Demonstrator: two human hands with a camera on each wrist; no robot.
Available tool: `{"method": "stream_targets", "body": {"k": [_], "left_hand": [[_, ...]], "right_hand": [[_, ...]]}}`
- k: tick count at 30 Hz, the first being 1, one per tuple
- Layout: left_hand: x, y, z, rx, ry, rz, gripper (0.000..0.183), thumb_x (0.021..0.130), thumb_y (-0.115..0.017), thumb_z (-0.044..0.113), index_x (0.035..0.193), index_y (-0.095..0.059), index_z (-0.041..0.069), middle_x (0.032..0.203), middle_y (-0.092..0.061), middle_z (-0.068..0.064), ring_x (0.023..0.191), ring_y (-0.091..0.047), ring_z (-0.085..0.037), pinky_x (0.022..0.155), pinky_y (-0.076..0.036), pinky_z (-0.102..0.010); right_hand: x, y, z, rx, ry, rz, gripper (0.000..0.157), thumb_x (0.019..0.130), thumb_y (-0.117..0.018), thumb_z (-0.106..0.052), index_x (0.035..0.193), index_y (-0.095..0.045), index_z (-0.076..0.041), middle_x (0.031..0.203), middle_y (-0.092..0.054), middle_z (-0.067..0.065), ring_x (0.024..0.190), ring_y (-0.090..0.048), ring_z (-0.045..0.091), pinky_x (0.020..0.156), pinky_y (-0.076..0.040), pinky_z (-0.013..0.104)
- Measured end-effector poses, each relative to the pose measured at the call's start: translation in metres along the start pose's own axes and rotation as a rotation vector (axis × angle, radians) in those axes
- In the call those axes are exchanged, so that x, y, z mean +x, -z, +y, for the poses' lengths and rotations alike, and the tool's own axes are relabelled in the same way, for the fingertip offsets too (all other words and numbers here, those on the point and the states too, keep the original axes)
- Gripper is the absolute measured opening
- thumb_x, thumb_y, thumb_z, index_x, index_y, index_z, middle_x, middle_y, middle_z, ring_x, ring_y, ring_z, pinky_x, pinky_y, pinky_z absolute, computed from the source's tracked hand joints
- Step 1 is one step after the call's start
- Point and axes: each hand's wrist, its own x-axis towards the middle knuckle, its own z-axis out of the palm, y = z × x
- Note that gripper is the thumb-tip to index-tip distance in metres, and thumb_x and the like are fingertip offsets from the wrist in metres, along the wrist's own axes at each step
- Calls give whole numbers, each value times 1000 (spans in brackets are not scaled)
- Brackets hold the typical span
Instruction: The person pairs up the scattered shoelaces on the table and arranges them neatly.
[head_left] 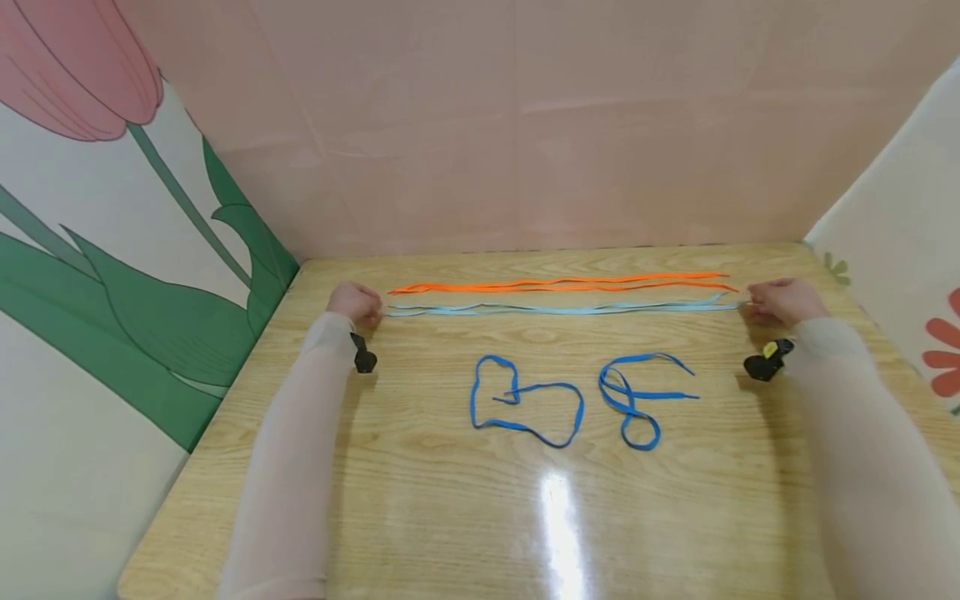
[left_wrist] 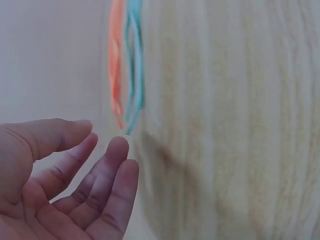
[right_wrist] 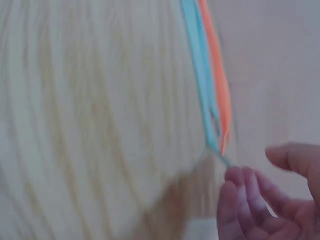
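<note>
Two light blue shoelaces [head_left: 577,312] lie stretched side by side across the far part of the table. Just behind them run two orange shoelaces [head_left: 465,288]. My left hand [head_left: 356,302] is at their left ends; in the left wrist view its thumb and fingers are apart, holding nothing, with the light blue tips [left_wrist: 131,127] just beyond the fingertips. At the right ends is my right hand [head_left: 786,301]. In the right wrist view its fingertips [right_wrist: 234,175] touch the tip of one light blue lace [right_wrist: 196,60], while the thumb stands away from them.
Nearer on the wooden table [head_left: 420,500] lie two loosely looped dark blue shoelaces, one left [head_left: 504,424] and one right [head_left: 660,395]. A pink wall [head_left: 517,167] rises behind the table. Floral panels stand at the left [head_left: 187,333] and right [head_left: 900,250].
</note>
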Motion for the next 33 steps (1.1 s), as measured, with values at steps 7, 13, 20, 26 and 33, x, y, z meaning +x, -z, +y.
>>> {"method": "stream_targets", "body": {"k": [7,13,20,26,33], "left_hand": [[-15,5,14,12,-41,-18,35,98,-52,18,127,-58,-2,120,-62,-20,97,-66,-24,86,-56,-34],[-29,-5,35,-23,-100,-88,36,99,-50,19,128,-55,-3,125,-59,-24,108,-63,-32,97,-51,-42],[-53,-43,69,-6,-240,-209,32,101,-51,22,123,-59,-1,123,-60,-23,112,-61,-36,97,-49,-47],[-90,-81,94,78,-411,-353,21,100,-53,20,110,-64,5,109,-66,-17,103,-64,-34,94,-51,-49],[-120,-116,105,252,-541,-511,21,99,-54,18,111,-66,6,112,-66,-16,96,-65,-27,86,-54,-40]], "right_hand": [[-11,-17,-29,8,100,105,27,99,-47,-35,113,-50,-12,70,-55,-28,67,-62,-9,67,-56,16],[-16,-35,-49,132,119,25,17,98,-51,-38,107,-53,-24,80,-61,-24,78,-63,-5,72,-55,15],[-17,-53,-59,212,101,-75,14,99,-51,-35,106,-56,-24,84,-62,-19,80,-62,-1,73,-54,17],[-19,-58,-55,222,97,-113,10,101,-50,-32,104,-57,-27,86,-63,-16,81,-62,0,73,-54,18],[-21,-62,-54,276,107,-143,11,101,-50,-27,97,-61,-28,88,-63,-14,80,-61,0,71,-53,17]]}}
